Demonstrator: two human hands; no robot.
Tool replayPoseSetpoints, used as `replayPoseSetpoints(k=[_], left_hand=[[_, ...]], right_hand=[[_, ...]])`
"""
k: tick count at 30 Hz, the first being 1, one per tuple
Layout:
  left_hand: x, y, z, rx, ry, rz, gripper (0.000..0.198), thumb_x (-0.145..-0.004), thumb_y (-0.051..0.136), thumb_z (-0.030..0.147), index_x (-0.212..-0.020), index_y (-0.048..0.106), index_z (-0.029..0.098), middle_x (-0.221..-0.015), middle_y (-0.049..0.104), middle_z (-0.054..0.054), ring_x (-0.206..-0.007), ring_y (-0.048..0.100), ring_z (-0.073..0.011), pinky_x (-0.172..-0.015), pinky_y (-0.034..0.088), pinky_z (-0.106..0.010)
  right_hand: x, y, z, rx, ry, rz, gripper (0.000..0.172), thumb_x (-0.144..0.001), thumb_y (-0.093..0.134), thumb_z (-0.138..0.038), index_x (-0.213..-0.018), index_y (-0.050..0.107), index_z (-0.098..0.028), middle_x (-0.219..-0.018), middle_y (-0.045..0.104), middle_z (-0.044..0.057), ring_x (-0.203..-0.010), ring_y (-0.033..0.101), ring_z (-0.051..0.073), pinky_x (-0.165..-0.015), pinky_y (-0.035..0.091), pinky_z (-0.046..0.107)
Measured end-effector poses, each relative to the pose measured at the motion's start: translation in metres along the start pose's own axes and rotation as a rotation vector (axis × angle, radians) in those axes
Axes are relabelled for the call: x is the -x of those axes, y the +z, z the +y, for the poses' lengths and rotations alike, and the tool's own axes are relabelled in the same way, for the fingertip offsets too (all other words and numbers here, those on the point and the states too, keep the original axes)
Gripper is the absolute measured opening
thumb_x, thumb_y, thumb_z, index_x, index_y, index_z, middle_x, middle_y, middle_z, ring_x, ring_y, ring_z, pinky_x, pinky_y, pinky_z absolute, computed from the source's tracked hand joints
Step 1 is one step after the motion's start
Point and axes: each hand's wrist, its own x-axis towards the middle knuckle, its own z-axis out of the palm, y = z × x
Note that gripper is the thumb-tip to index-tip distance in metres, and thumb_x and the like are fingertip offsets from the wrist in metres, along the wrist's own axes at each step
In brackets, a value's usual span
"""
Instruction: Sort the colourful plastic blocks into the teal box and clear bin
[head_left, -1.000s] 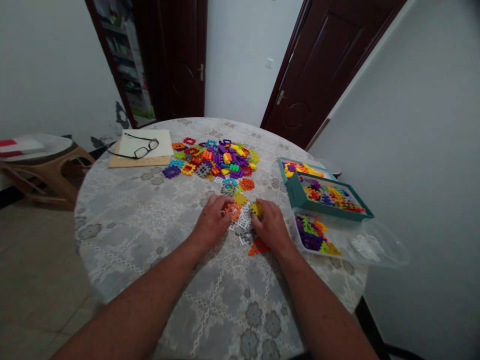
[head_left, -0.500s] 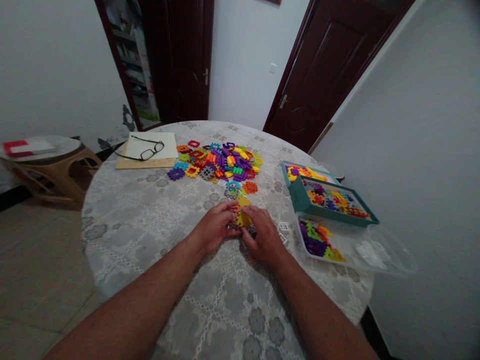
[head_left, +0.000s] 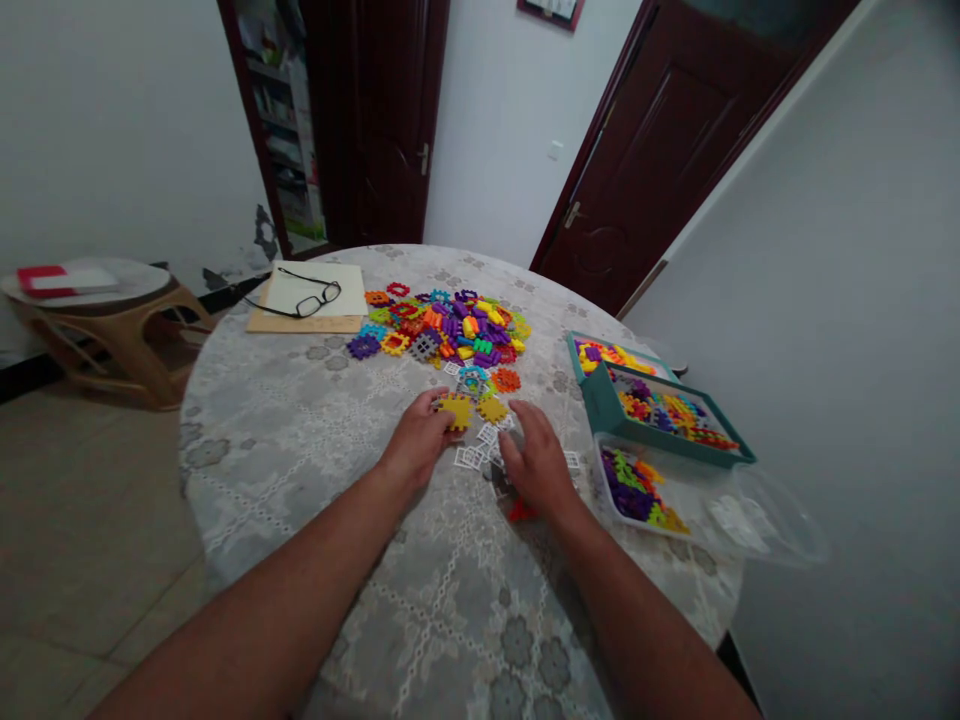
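My left hand (head_left: 420, 435) grips a yellow toothed building piece (head_left: 456, 412), thumb on its face. Another yellow toothed piece (head_left: 493, 409) lies just to the right of it on the tablecloth. Beside that, my right hand (head_left: 536, 460) hovers over the table with thumb and fingers apart and nothing between them. White square frame pieces (head_left: 471, 457) lie scattered between the hands. A red piece (head_left: 521, 510) shows partly under my right hand. Past the hands are an orange toothed piece (head_left: 506, 380) and a light-blue one (head_left: 473, 376).
A heap of colourful building pieces (head_left: 465, 325) covers the table's far middle. On the right stand a green box (head_left: 600, 400) and a clear plastic tub (head_left: 709, 535) with more pieces. Black glasses (head_left: 309, 305) rest on paper at the far left. A stool (head_left: 142, 360) stands beyond.
My hands have moved apart. The right hand has come away from the yellow piece, which stays in my left hand, shifted left. The white frames between them are now uncovered. The view has tilted slightly.
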Motion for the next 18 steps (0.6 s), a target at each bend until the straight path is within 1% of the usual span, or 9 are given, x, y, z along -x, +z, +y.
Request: replayPoseSetpoints(k=[2, 5, 7, 9, 11, 13, 15, 18], left_hand=[[-0.003, -0.002, 0.001, 0.009, -0.004, 0.04, 0.065, -0.074, 0.062, 0.005, -0.138, 0.057, 0.017, -0.121, 0.067, -0.014, -0.091, 0.072, -0.0194, -0.071, 0.066, -0.029], [-0.004, -0.002, 0.001, 0.035, -0.046, 0.039, 0.069, -0.076, 0.061, 0.005, -0.142, 0.055, 0.02, -0.121, 0.067, -0.014, -0.089, 0.072, -0.0194, -0.072, 0.068, -0.032], [-0.003, -0.003, 0.002, 0.054, -0.062, 0.013, 0.061, -0.077, 0.061, 0.005, -0.137, 0.059, 0.018, -0.117, 0.068, -0.014, -0.091, 0.073, -0.0199, -0.074, 0.068, -0.032], [-0.003, -0.004, 0.003, 0.081, -0.07, -0.013, 0.052, -0.079, 0.062, 0.006, -0.13, 0.062, 0.017, -0.114, 0.069, -0.014, -0.095, 0.073, -0.0207, -0.076, 0.069, -0.032], [-0.003, -0.005, 0.005, 0.108, -0.085, -0.027, 0.049, -0.08, 0.063, 0.007, -0.128, 0.063, 0.017, -0.114, 0.07, -0.014, -0.098, 0.073, -0.0218, -0.077, 0.069, -0.032], [-0.004, -0.006, 0.006, 0.125, -0.105, -0.024, 0.049, -0.08, 0.063, 0.006, -0.128, 0.062, 0.017, -0.114, 0.071, -0.014, -0.099, 0.073, -0.0223, -0.077, 0.069, -0.032], [-0.004, -0.006, 0.007, 0.141, -0.121, -0.021, 0.047, -0.081, 0.063, 0.006, -0.126, 0.062, 0.017, -0.114, 0.071, -0.014, -0.099, 0.073, -0.0223, -0.076, 0.069, -0.032], [-0.004, -0.005, 0.009, 0.186, -0.14, -0.033, 0.038, -0.084, 0.065, 0.011, -0.122, 0.063, 0.018, -0.112, 0.071, -0.014, -0.096, 0.073, -0.0224, -0.074, 0.068, -0.033]], right_hand=[[-0.01, 0.003, 0.008, 0.059, 0.046, -0.061, 0.042, -0.1, 0.057, -0.026, -0.139, 0.062, -0.011, -0.138, 0.067, 0.02, -0.132, 0.061, 0.031, -0.119, 0.047, 0.05], [-0.028, 0.008, 0.011, 0.173, 0.111, -0.179, 0.042, -0.099, 0.063, -0.031, -0.136, 0.064, -0.011, -0.134, 0.069, 0.02, -0.127, 0.062, 0.031, -0.114, 0.047, 0.045], [-0.04, 0.013, 0.008, 0.269, 0.167, -0.266, 0.04, -0.099, 0.065, -0.036, -0.131, 0.066, -0.012, -0.129, 0.071, 0.02, -0.124, 0.063, 0.031, -0.111, 0.047, 0.043], [-0.049, 0.018, 0.003, 0.35, 0.208, -0.346, 0.034, -0.1, 0.064, -0.039, -0.122, 0.069, -0.014, -0.121, 0.073, 0.018, -0.118, 0.064, 0.031, -0.107, 0.047, 0.041], [-0.054, 0.021, -0.001, 0.397, 0.215, -0.386, 0.031, -0.1, 0.062, -0.039, -0.117, 0.07, -0.015, -0.116, 0.074, 0.018, -0.114, 0.065, 0.03, -0.103, 0.047, 0.039], [-0.054, 0.021, -0.003, 0.412, 0.202, -0.383, 0.029, -0.099, 0.062, -0.037, -0.118, 0.07, -0.015, -0.115, 0.074, 0.018, -0.112, 0.065, 0.03, -0.1, 0.047, 0.039], [-0.051, 0.017, -0.003, 0.407, 0.177, -0.346, 0.028, -0.098, 0.062, -0.034, -0.118, 0.07, -0.015, -0.114, 0.074, 0.018, -0.11, 0.066, 0.03, -0.099, 0.048, 0.039], [-0.045, 0.008, -0.003, 0.308, 0.098, -0.205, 0.027, -0.096, 0.062, -0.029, -0.119, 0.069, -0.016, -0.116, 0.073, 0.018, -0.111, 0.066, 0.031, -0.102, 0.05, 0.043]])
